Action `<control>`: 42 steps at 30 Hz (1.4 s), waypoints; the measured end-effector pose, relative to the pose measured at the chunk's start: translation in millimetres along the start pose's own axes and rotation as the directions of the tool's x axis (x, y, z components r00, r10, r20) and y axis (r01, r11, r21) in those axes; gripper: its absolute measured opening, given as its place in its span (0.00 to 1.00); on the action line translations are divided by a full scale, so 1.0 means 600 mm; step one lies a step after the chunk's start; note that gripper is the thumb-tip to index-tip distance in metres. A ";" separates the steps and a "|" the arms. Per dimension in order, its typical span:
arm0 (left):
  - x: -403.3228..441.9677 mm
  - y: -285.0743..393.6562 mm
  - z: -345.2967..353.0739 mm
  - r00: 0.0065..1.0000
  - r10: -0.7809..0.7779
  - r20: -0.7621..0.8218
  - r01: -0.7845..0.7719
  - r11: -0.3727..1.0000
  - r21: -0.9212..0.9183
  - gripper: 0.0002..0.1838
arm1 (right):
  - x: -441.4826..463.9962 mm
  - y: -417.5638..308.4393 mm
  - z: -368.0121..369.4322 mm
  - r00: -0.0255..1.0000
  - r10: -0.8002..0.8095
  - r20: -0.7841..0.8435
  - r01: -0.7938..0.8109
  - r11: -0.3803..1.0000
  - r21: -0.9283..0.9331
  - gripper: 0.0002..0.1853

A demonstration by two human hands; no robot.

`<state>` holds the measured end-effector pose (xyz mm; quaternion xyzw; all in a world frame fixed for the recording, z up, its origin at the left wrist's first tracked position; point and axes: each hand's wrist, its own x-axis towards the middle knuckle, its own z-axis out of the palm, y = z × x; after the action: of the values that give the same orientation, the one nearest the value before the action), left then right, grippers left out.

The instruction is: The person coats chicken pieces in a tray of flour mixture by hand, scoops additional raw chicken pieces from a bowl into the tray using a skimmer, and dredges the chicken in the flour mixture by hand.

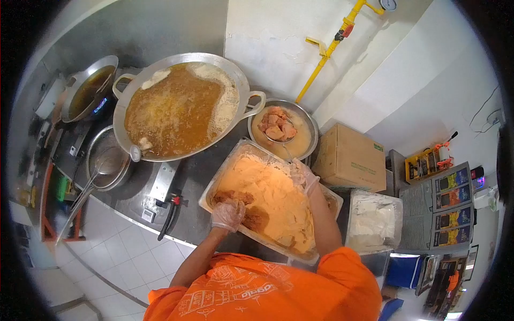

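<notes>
My left hand point(227, 215), in a clear plastic glove, is at the near-left side of a rectangular tub point(205, 199) of orange flour point(267, 184). It touches or lies right beside dark reddish-brown coated meat pieces point(256, 219); its fingertips are hard to make out. At the tub's far-right rim, my gloved right hand point(304, 177) is closed around the handle of a wire strainer point(289, 154). The strainer's basket, full of pinkish meat chunks point(277, 124), sits in a metal bowl point(312, 127) of cloudy liquid.
A large wok point(238, 80) of bubbling oil stands left of the bowl. Beyond it is a smaller oil pan point(111, 63). A skimmer point(110, 163) rests on a pot at the left. A cardboard box point(350, 158) and a tub of white flour point(375, 222) stand at the right.
</notes>
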<state>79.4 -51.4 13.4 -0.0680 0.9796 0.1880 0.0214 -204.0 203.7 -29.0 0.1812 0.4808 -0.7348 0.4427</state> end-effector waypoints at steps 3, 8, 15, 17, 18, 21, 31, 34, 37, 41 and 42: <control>0.004 -0.003 0.014 1.000 0.020 -0.005 -0.019 1.000 0.014 0.19 | -0.026 0.015 0.008 0.995 0.008 -0.097 -0.013 0.998 -0.054 0.21; 0.005 -0.004 0.028 0.999 -0.009 -0.034 0.008 1.000 -0.024 0.20 | -0.095 0.031 0.043 0.994 -0.016 -0.109 0.014 1.000 -0.020 0.21; -0.002 0.004 0.000 0.996 0.019 -0.089 -0.019 1.000 -0.001 0.20 | -0.182 -0.012 0.117 0.901 -0.297 -0.316 0.281 0.955 -0.098 0.20; 0.002 0.003 0.009 0.998 -0.031 -0.059 0.029 0.999 -0.030 0.20 | -0.204 -0.048 0.111 0.940 -0.255 -0.225 0.251 0.967 -0.047 0.20; 0.003 -0.001 0.013 0.997 -0.026 -0.072 0.023 0.999 -0.040 0.20 | -0.218 -0.063 0.121 0.934 -0.321 -0.159 0.315 0.947 -0.064 0.20; 0.003 -0.015 0.038 0.998 0.026 -0.065 -0.025 1.000 0.018 0.20 | -0.274 -0.085 0.170 0.920 -0.379 -0.101 0.375 0.925 -0.058 0.20; 0.006 -0.003 0.012 0.993 -0.065 0.095 0.066 0.998 -0.007 0.19 | -0.161 0.027 0.069 0.971 -0.161 -0.176 0.179 0.980 0.087 0.18; 0.000 -0.014 0.032 0.996 0.084 0.002 -0.084 0.995 0.059 0.18 | -0.155 0.040 0.053 0.991 -0.118 -0.064 0.125 0.985 0.116 0.18; 0.009 -0.004 0.017 0.984 -0.057 0.169 0.048 0.997 0.060 0.16 | -0.188 -0.002 0.095 0.961 -0.205 -0.185 0.227 0.968 0.105 0.19; 0.004 0.011 -0.016 0.973 -0.018 0.231 -0.014 0.990 0.137 0.17 | -0.250 -0.091 0.150 0.925 -0.361 -0.116 0.364 0.932 0.004 0.19; 0.003 0.006 -0.009 0.972 0.017 0.236 -0.061 0.981 0.184 0.17 | -0.253 -0.104 0.154 0.911 -0.394 -0.121 0.396 0.918 -0.006 0.19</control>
<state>76.7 -50.0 19.5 -0.0238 0.9849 0.1008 0.1388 -158.6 205.3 153.7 0.1284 0.5262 -0.8014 0.2538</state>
